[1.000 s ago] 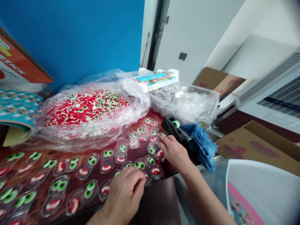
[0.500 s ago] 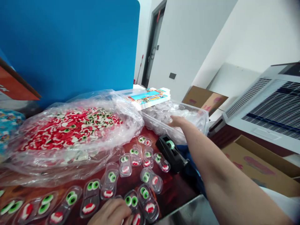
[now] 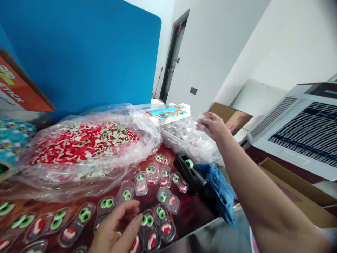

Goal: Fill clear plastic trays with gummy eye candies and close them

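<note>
My right hand [image 3: 214, 125] is raised over the clear plastic bin [image 3: 175, 142], its fingers pinched on a clear plastic shell [image 3: 201, 124]. Many similar clear shells [image 3: 184, 127] lie heaped in that bin. My left hand [image 3: 117, 226] hovers low over the table, thumb and fingers apart and curved. Around it lie clear blister packs [image 3: 165, 225], each with green candy eyes and red-and-white candy teeth. One pack [image 3: 135, 244] is partly hidden by the left thumb.
A big clear bag [image 3: 86, 144] of loose red, white and green candies covers the table's left. A black tape dispenser [image 3: 191, 172] stands beside a blue cloth [image 3: 218, 191]. A printed box [image 3: 168, 113] rests over the bin's rim. Cardboard boxes [image 3: 297, 189] and an air cooler [image 3: 308, 130] are at right.
My right hand has lifted up out of the bin with a clear shell. My left hand has risen slightly and its fingers have spread. The view has shifted a little.
</note>
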The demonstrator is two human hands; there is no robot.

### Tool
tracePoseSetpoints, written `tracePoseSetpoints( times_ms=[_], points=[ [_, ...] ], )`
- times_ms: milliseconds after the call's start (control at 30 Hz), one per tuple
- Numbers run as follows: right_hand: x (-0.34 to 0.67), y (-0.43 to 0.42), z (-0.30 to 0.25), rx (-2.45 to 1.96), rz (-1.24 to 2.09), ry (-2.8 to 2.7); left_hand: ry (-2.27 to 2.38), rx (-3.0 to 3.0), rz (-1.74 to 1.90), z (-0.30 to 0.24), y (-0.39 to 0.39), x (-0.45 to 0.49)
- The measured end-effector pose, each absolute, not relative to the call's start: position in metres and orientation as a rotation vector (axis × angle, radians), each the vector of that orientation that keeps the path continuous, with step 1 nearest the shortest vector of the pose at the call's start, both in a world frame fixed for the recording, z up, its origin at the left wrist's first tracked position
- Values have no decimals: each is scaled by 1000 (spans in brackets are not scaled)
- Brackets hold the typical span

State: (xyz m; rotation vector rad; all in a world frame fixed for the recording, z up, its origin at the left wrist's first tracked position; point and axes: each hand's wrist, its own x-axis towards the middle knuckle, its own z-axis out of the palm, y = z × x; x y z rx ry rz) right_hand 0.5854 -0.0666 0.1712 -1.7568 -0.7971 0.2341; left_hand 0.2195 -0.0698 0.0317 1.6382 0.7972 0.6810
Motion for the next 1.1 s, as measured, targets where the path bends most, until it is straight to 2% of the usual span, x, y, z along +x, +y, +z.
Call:
tracePoseSetpoints(
  times_ms=[67,167,200,300,433,533,667,767,833,1000,1100],
  points=[
    [528,-74,161,-1627,437,-944,835,1222,684,45,-71,225],
    [424,-91,122,-1154,1144,-1176,664,805,679,67,-69,233],
    [393,-97,108,-1095,1268,-1166,598,757,657,72,-66,234],
    [334,-107,74,-1025,1301,-861,679,616,732,71,-56,226],
    [328,-102,54,-970,1328,-338,899,689,906,59,-55,193],
    [330,-100,54,-972,1352,-246,931,1144,811,53,-68,173],
    [301,-105,57,-1103,1138,-212,794,1842,640,47,-94,169],
    [282,-115,54,-1193,1057,-224,675,2035,572,41,-105,167],
    [283,-127,51,-1195,1090,-345,701,1903,555,39,-105,161],
    [314,-168,44,-1146,1425,-909,854,1152,300,43,-98,144],
    [325,-179,40,-1140,1347,-856,793,983,249,46,-98,146]
  ],
)
